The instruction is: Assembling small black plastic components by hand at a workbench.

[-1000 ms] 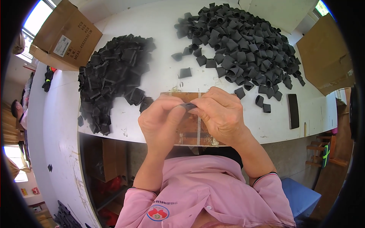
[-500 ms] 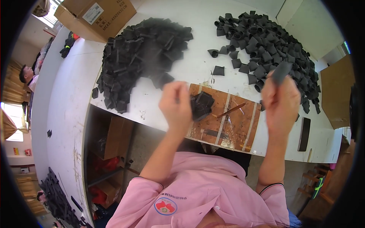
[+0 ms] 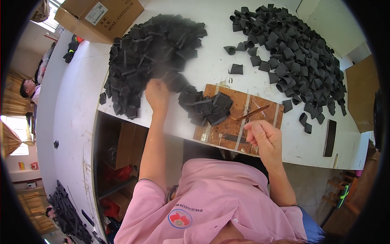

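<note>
My left hand [image 3: 157, 95] is at the near right edge of a big heap of flat black fabric pieces [image 3: 138, 61]. Its fingers are curled and slightly blurred; whatever they may hold is hidden. Over the right part of a worn brown board [image 3: 274, 116], my right hand [image 3: 266, 140] has its fingers bent in and the thumb laid against them. I cannot make out anything between them. A loose cluster of black pieces [image 3: 221, 106] lies across the board's left side. Close to the right fingertips rests a thin brown stick [image 3: 254, 112].
Black pieces curled into loops form another heap [image 3: 300, 61] at the far right. A single black piece [image 3: 237, 69] lies apart from it. A dark flat bar [image 3: 330, 138] is by the right edge. Cardboard boxes [image 3: 118, 18] stand at the table's far left and right [image 3: 361, 93].
My left hand has moved left to the flat pieces. My right hand has let go of a black piece and come down left over the board. More flat pieces show beside the board.
</note>
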The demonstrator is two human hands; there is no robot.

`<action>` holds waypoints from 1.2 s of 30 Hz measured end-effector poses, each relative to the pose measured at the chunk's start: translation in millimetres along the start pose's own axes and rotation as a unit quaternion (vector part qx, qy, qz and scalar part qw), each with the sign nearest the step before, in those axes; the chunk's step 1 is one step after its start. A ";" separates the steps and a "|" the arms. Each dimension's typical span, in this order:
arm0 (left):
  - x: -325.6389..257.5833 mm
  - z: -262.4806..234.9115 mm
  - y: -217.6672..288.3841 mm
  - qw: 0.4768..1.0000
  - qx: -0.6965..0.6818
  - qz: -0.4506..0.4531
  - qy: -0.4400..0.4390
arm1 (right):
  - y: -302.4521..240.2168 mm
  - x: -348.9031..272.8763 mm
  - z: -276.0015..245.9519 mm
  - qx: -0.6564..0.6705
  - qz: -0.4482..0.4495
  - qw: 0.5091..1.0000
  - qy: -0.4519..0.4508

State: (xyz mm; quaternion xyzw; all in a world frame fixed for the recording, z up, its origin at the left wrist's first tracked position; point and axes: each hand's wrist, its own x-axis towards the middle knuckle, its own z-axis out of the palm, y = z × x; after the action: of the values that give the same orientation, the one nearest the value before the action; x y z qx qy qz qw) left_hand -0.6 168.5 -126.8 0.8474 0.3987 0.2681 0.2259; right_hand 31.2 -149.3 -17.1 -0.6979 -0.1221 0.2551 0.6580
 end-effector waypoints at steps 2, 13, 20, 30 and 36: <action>-15.7 -15.0 23.1 0.997 -0.044 0.033 0.059 | 2.2 -3.0 5.2 -0.071 -0.038 0.996 -0.034; -118.2 -59.8 106.5 0.890 -0.391 0.202 -0.114 | 0.8 -3.3 32.3 -0.093 -0.083 0.992 0.003; -146.4 -74.9 135.6 0.691 -0.636 -0.147 -0.309 | 26.9 -7.5 8.8 -0.284 -0.412 0.850 0.163; -146.5 -73.3 145.2 0.603 -0.616 -0.298 -0.411 | 35.1 -13.8 -3.0 -0.349 -0.464 0.804 0.128; -153.5 -67.3 143.3 0.827 -0.479 -0.047 -0.292 | 0.4 -23.0 -8.2 -0.330 -0.288 0.893 0.109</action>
State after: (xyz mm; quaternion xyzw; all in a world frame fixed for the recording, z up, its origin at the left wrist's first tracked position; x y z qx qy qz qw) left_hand -46.4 -25.5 -32.6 0.6520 0.1748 0.1543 0.7214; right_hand 16.1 -167.9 -13.0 -0.8326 -0.3222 -0.0778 0.4439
